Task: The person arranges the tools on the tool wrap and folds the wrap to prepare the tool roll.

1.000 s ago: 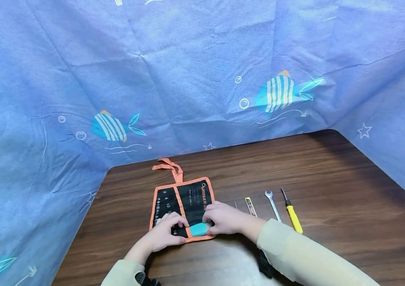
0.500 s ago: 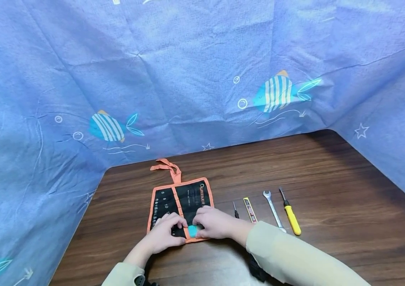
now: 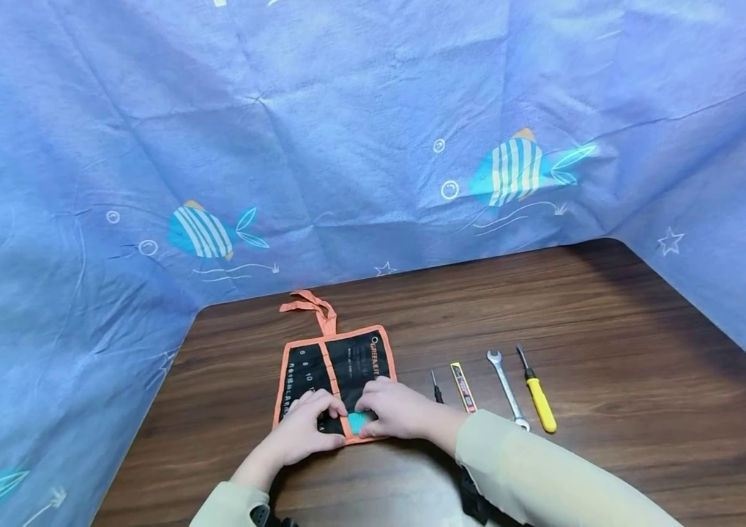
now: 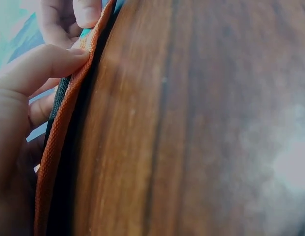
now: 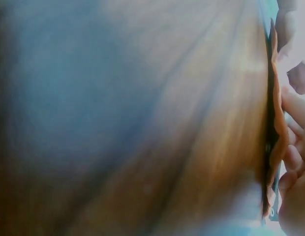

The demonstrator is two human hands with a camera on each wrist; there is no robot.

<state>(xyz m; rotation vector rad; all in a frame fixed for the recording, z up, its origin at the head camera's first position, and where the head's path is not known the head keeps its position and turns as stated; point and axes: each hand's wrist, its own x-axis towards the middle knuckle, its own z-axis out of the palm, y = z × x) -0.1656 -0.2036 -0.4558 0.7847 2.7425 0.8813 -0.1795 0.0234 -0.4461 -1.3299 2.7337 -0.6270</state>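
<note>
Near the front edge of the wooden table (image 3: 610,351), at about 6 o'clock from the middle of the tabletop, a black tool roll pouch with orange trim (image 3: 336,366) is laid out flat, its orange tie strap (image 3: 310,307) trailing off at 12 o'clock toward the blue fish-print cloth (image 3: 346,132). A teal-handled tool (image 3: 358,421) is being worked into one of the pouch's pockets along the near hem, so only a small bit of teal is left showing between the hands. The left hand (image 3: 303,432) is curled on the pouch at roughly 9 o'clock of the teal bit, and in the left wrist view its thumb and fingers (image 4: 44,64) are seen pinching the orange hem (image 4: 59,128), so the pocket looks to be held open or steady. The right hand (image 3: 395,410) is clenched over the teal handle at 3 o'clock of it; exactly how the fingers sit on it can't be told, since the right wrist view is mostly blur. So the step seems to be mid-insertion, nearly seated. Still waiting at 3 o'clock of the pouch: a small black-handled pick or screwdriver (image 3: 436,388), a utility knife (image 3: 462,386), a combination wrench (image 3: 506,388) and a yellow-handled screwdriver (image 3: 536,395). The next move probably calls for the hem to be kept pinned while the handle gets pushed fully home.
</note>
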